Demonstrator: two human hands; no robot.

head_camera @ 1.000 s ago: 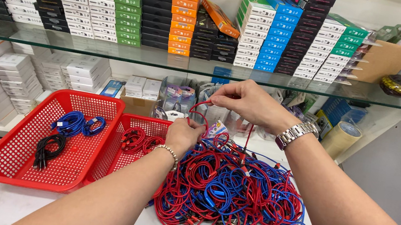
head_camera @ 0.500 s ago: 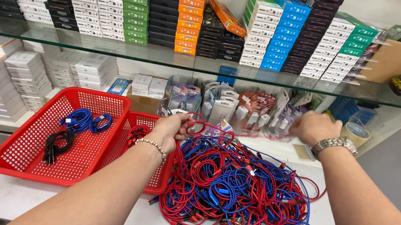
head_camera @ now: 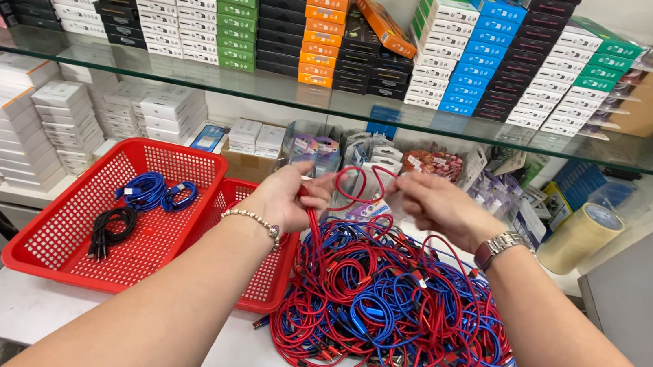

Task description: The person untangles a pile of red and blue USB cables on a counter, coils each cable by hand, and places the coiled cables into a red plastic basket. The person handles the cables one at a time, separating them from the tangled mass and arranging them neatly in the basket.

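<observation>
Shop shelving fills the background: a glass shelf point(head_camera: 190, 82) across the upper frame carries stacked coloured boxes point(head_camera: 280, 14), with white boxes point(head_camera: 15, 115) below at left. At centre frame, a red cable point(head_camera: 359, 187) is looped between both hands above the pile. The left hand point(head_camera: 288, 195) is closed on one end of it, the right hand point(head_camera: 434, 208) pinches the other, fingers curled. It looks thin, glossy and springy, trailing down into the tangled pile of red and blue cables point(head_camera: 393, 314) on the white counter point(head_camera: 33, 314). Judging by that, most sorting remains: only a few coiled blue cables point(head_camera: 149, 190) and a black cable point(head_camera: 112, 229) lie in the red basket point(head_camera: 65, 248) at left. A tape roll point(head_camera: 582, 237) stands at right.
</observation>
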